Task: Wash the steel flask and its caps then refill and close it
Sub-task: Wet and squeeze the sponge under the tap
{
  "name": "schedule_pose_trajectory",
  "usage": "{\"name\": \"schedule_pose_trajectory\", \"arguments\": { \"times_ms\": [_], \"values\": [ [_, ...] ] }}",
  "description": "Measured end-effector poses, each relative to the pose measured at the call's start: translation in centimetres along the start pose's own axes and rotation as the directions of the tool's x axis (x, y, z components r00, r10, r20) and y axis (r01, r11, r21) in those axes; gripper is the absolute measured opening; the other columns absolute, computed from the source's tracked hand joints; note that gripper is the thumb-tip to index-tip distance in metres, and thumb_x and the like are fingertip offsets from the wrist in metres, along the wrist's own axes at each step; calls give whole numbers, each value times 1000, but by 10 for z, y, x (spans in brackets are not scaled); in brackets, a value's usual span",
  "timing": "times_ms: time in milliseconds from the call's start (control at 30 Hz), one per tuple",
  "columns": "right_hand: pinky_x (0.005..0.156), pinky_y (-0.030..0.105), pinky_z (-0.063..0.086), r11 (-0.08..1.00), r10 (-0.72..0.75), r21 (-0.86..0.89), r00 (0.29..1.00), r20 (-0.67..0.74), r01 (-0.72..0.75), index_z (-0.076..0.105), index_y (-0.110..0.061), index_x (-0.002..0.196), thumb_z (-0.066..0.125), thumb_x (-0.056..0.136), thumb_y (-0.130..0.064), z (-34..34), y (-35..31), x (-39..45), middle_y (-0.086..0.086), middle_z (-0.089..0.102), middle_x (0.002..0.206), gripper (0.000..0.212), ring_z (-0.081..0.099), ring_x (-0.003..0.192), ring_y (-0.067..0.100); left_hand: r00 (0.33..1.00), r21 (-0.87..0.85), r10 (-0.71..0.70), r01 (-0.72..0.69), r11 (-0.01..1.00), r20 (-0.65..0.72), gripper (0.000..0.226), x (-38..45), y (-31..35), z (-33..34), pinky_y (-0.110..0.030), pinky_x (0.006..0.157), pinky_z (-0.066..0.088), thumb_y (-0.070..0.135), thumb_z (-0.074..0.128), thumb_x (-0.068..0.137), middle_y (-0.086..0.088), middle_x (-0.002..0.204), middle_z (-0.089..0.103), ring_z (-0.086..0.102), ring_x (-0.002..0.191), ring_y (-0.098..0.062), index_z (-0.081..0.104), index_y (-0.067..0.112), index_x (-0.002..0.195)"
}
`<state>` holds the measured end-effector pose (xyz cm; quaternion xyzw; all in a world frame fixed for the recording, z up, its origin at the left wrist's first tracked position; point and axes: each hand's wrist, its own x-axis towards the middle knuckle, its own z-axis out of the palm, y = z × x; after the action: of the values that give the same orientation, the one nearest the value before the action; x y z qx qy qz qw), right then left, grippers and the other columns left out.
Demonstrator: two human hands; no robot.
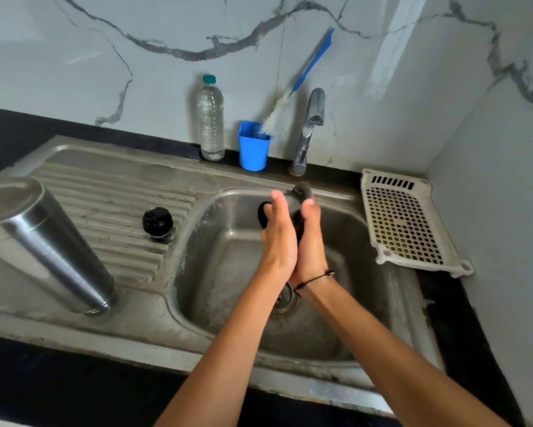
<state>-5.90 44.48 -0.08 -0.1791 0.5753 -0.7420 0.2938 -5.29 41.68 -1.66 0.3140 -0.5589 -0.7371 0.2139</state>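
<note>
Both forearms are being extended over the sink [216, 303] basin. A black cap [262, 214] is being held in the left hand [279, 238]; a dark scrubber [300, 192] is being gripped by the right hand [310, 238]. Flask [40, 245] is lying inverted at the drainboard's left edge, well apart; stopper [157, 222] between, nearer the left hand.
</note>
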Motion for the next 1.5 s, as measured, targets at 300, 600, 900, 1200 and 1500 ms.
{"name": "schedule_pose_trajectory", "arguments": {
  "times_ms": [300,600,900,1200,1500],
  "values": [
    [86,26,45,651,-427,-643,895,130,404,75,-19,93,31,89,-34,-23,-5,37,1,73,98,46,63,94,12,995,-86,-63,70,994,79,81,-5,36,-26,-29,91,46,74,8,86,-5,107,66,60,101,-11,60,20,115],
    [87,26,49,797,274,599,933,-235,-83,65,-16,83,31,100,-28,-15,-6,17,2,68,84,40,64,78,13,993,-198,-26,49,979,116,126,-24,46,7,-40,119,15,102,22,46,-4,152,33,25,142,-15,34,27,146],
    [83,37,50,908,-388,-314,836,-389,276,66,-15,102,42,99,-18,-16,23,12,11,67,101,24,63,95,22,987,414,18,-83,906,159,102,-22,35,-10,-43,113,23,79,-6,68,-8,134,50,36,133,-25,47,19,131],
    [74,33,48,977,-6,-209,973,-231,-43,71,-15,75,50,89,-25,-17,-9,33,3,66,74,27,62,77,21,996,-36,-30,33,999,82,78,-15,47,-30,-33,110,19,71,2,87,-2,147,40,35,135,-15,20,28,150],
    [80,20,49,948,-309,-230,801,-513,219,65,-15,97,37,99,-16,3,12,22,-1,66,90,28,62,87,12,997,-13,41,-40,999,69,112,-19,38,-15,-35,108,39,93,5,63,-1,132,56,51,123,-11,50,17,133]
  ]
}}
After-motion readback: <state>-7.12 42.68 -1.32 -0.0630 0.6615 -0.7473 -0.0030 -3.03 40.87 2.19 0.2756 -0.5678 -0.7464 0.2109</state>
